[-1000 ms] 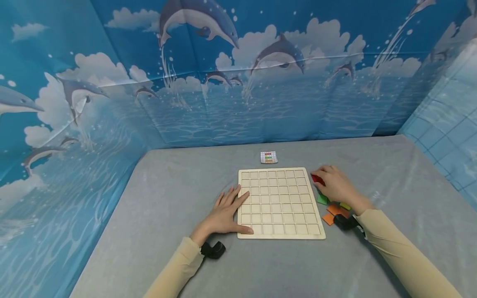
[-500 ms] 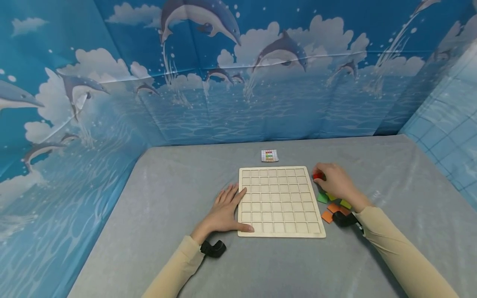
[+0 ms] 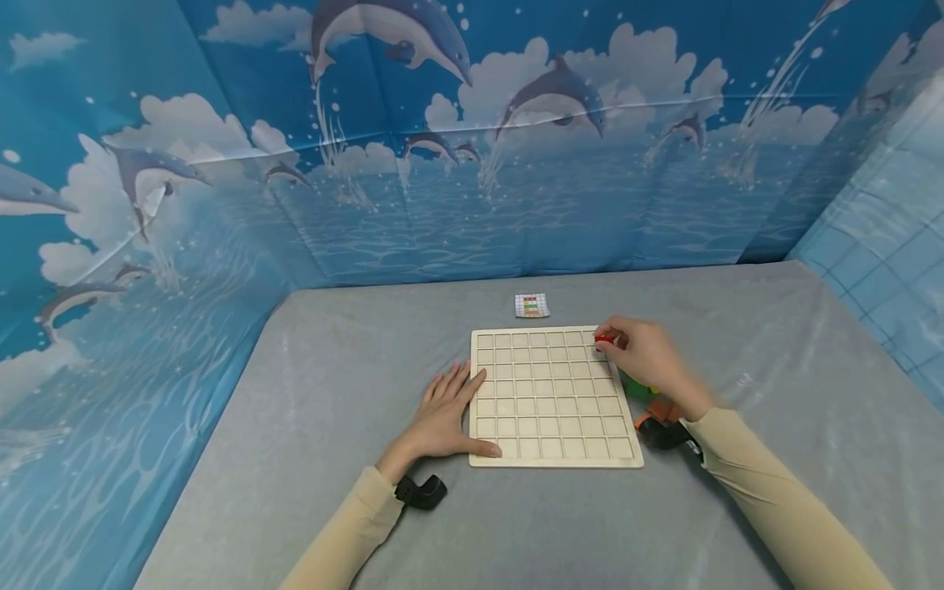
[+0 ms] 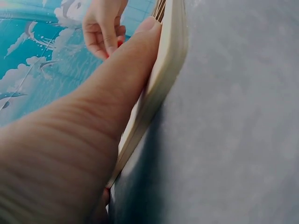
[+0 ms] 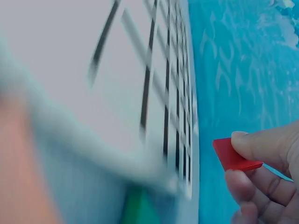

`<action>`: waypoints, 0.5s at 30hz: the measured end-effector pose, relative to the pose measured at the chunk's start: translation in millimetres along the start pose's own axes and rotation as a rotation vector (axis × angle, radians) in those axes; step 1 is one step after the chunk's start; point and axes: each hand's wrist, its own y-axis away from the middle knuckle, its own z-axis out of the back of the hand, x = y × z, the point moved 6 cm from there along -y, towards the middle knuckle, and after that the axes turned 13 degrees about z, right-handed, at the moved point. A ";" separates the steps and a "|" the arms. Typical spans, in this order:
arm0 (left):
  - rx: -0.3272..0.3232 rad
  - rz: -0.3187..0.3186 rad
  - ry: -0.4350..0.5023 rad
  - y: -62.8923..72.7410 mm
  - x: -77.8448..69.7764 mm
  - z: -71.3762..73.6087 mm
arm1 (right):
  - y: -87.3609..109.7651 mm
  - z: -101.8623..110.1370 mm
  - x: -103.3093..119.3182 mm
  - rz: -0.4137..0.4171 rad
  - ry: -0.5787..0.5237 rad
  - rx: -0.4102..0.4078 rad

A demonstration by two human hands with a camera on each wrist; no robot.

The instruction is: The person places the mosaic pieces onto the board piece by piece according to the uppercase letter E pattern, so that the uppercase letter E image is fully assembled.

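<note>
A pale wooden board point(image 3: 549, 401) with a grid of square recesses lies on the grey cloth. My left hand point(image 3: 438, 418) rests at its left edge with fingers spread, the thumb lying over the front left corner. In the left wrist view that thumb point(image 4: 126, 60) lies along the board's thick edge. Over the board's far right corner, my right hand point(image 3: 642, 348) pinches a red square tile point(image 5: 233, 155) between thumb and fingers. The right wrist view shows the tile held tilted, its flat face turned up.
Green tiles point(image 3: 636, 388) and orange tiles point(image 3: 664, 409) lie right of the board, partly hidden under my right wrist. Behind the board is a small card point(image 3: 532, 306) printed with a coloured grid. A blue dolphin curtain point(image 3: 442, 221) hangs along the table's far edge.
My right hand picked up the red tile beside the board and carried it left, over the board's far right corner. My left hand has stayed at the board's left edge.
</note>
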 end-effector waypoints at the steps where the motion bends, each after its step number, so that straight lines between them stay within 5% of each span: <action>1: 0.003 0.003 -0.001 0.1 -0.5 0.3 | -2.1 -3.5 2.6 0.005 -0.031 -0.007; 15: 0.003 0.015 -0.011 -1.3 0.0 -0.8 | -36.2 -56.6 32.2 -0.015 -0.333 0.067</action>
